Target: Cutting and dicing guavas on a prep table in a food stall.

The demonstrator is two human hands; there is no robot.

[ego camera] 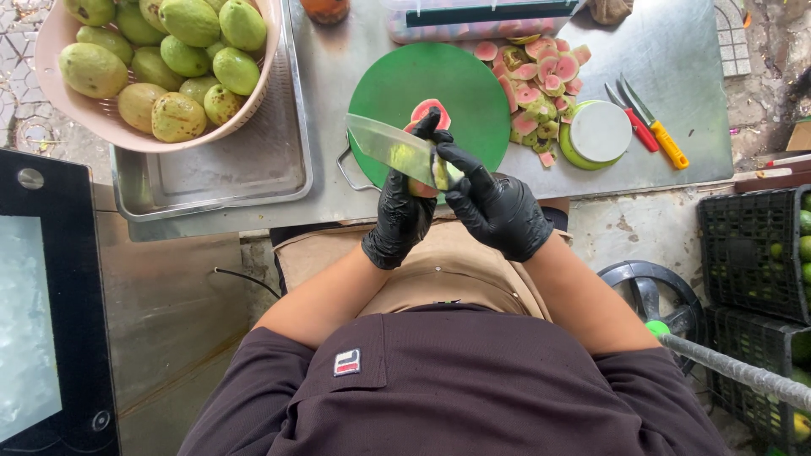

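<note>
So both gloved hands meet just below the green cutting board (439, 89): left hand (399, 215) clamped on the knife (390, 148), right hand (498, 211) gripping a guava piece (443, 173) against the blade, held off the counter (667, 51). Pink slices (541, 72) pile right of the board, basket of whole guavas (160, 67) left; nothing's blocking.
</note>
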